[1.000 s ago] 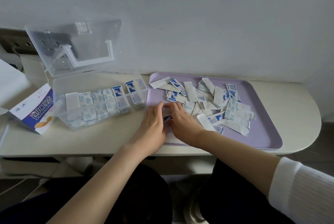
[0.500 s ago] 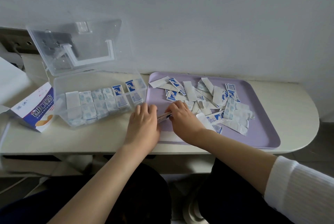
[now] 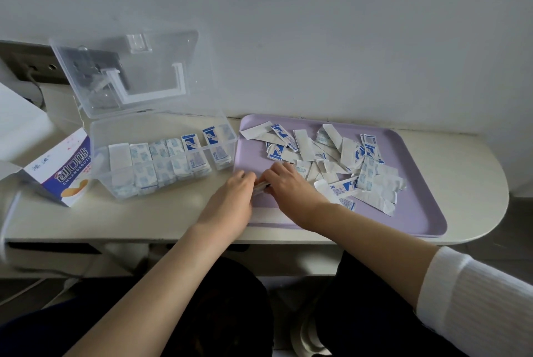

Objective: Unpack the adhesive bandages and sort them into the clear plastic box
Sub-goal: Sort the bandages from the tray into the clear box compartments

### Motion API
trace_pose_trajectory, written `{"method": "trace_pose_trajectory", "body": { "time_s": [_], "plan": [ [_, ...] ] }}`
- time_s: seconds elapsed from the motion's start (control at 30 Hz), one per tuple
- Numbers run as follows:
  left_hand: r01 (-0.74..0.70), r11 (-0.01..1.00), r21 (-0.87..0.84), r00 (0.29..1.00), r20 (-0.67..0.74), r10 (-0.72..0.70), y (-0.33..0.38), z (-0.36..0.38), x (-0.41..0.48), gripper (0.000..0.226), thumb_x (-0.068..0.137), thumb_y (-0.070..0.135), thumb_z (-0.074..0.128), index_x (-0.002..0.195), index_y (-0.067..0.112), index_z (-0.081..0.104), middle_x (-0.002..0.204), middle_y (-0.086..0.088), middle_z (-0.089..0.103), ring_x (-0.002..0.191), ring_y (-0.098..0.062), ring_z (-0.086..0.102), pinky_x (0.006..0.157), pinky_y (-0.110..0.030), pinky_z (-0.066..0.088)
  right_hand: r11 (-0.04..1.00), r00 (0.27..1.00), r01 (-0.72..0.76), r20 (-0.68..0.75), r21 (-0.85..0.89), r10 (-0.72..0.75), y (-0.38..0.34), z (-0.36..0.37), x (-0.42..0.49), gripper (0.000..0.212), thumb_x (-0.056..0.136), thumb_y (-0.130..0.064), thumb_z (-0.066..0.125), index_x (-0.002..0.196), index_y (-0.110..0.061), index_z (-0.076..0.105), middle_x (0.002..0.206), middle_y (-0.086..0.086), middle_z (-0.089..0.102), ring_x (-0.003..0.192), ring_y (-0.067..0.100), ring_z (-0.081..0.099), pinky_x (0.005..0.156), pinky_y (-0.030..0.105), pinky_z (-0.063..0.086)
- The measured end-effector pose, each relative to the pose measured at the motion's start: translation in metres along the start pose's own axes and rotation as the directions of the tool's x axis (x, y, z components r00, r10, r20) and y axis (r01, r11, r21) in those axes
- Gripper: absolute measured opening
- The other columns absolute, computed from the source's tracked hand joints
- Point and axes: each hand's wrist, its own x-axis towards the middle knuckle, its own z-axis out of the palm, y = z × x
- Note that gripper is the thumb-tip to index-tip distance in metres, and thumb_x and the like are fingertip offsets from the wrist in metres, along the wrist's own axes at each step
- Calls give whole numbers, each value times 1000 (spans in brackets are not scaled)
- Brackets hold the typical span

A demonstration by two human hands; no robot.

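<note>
Now, small stack [image 3: 261,185]: a few wrapped bandages pressed together and seen edge-on, held between the two hands just over the near left corner of the tray. Its long axis runs left to right, from one hand to the other, with the right end a little farther from the person.
left hand [image 3: 230,198]: back upward, fingers curled, fingertips pinching the left end of the small stack.
right hand [image 3: 291,186]: back upward, fingers curled over the right end of the small stack and gripping it; the wrist crosses the tray's near rim.
clear plastic box [image 3: 161,126]: on the table [image 3: 461,172], just left of the tray, its long side running left to right.
lid [image 3: 135,74]: open, standing up behind the box with the handle side facing the person.
packed bandages [image 3: 161,163]: one row along the box's length, each strip lying front to back and leaning; the two at the right end show blue print.
tray [image 3: 418,212]: purple, flat on the table.
loose bandages [image 3: 346,160]: scattered over the far half of the tray, overlapping, pointing every which way.
carton [image 3: 62,172]: open, left of the box.
sleeve [image 3: 476,299]: white, ribbed, on the right forearm.
</note>
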Motion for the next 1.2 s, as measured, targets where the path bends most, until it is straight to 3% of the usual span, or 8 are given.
{"method": "trace_pose_trajectory", "body": {
  "time_s": [0.23, 0.43, 0.53, 0.6, 0.73, 0.87, 1.0, 1.2],
  "plan": [
    [-25, 984, 174, 992, -114, 45, 3, -13, -16, 9, 99, 19, 40, 106, 14, 41, 83, 0, 49, 66, -17, 43, 56, -26, 30, 990, 989, 100, -103, -98, -110, -15, -19, -3, 20, 98, -17, 42, 111, -7, 54, 109, 10, 57, 104, 28, 48, 88, 34, 36],
    [-3, 987, 162, 994, -104, 20, -8, -30, -35, 27, 88, -2, 41, 111, 12, 39, 95, -6, 56, 71, -19, 42, 61, -27, 30, 992, 993, 109, -36, -65, -111, -35, -35, -8, 21, 99, -27, 41, 109, -11, 51, 103, 5, 62, 91, 26, 57, 70, 40, 46],
    [-20, 986, 163, 997, -76, 33, -15, -41, -42, 18, 92, 2, 40, 103, 15, 37, 93, -6, 56, 72, -19, 43, 60, -28, 29, 984, 995, 58, 69, 166, -70, -40, -39, -7, 14, 97, -18, 46, 107, -10, 52, 93, -2, 65, 75, 10, 60, 66, 33, 46],
    [-33, 989, 142, 998, -55, 41, -21, -48, -48, 10, 96, 8, 39, 95, 18, 36, 84, -3, 55, 70, -21, 49, 57, -32, 31, 948, 991, 26, 114, 316, -66, -44, -42, -6, 10, 98, -12, 44, 102, -12, 53, 80, -18, 61, 63, -6, 55, 61, 15, 42],
    [22, 1000, 17, 998, -51, -21, -31, -68, -59, 16, 96, 22, 45, 80, 21, 46, 77, 4, 58, 77, -21, 56, 68, -33, 44, 914, 987, 32, 131, 406, -92, -56, -48, -4, 13, 100, -17, 37, 97, -15, 50, 94, 5, 66, 68, 14, 54, 73, 33, 47],
    [69, 993, 92, 991, -119, -58, -45, -84, -66, 14, 92, 24, 49, 82, 17, 57, 84, -1, 63, 81, -23, 57, 65, -30, 41, 941, 977, 212, -32, 264, -211, -69, -40, 3, 20, 97, -19, 46, 104, -8, 61, 96, 10, 64, 86, 26, 57, 71, 28, 37],
    [19, 990, 143, 985, -171, 6, -55, -96, -68, 13, 94, 26, 47, 84, 21, 53, 87, -2, 64, 85, -24, 58, 66, -32, 40, 921, 909, 363, -268, 139, -318, -85, -33, 17, 18, 89, -19, 55, 95, -7, 68, 85, 9, 66, 80, 26, 58, 67, 20, 31],
    [-48, 958, 284, 963, -241, 119, -68, -110, -68, 12, 96, 29, 44, 101, 21, 51, 98, 0, 64, 94, -27, 56, 73, -30, 36, 921, 811, 362, -439, -145, -388, -104, -20, 36, 29, 88, -29, 46, 86, -14, 70, 73, 0, 63, 71, 23, 55, 67, 27, 41]
  ]
}}
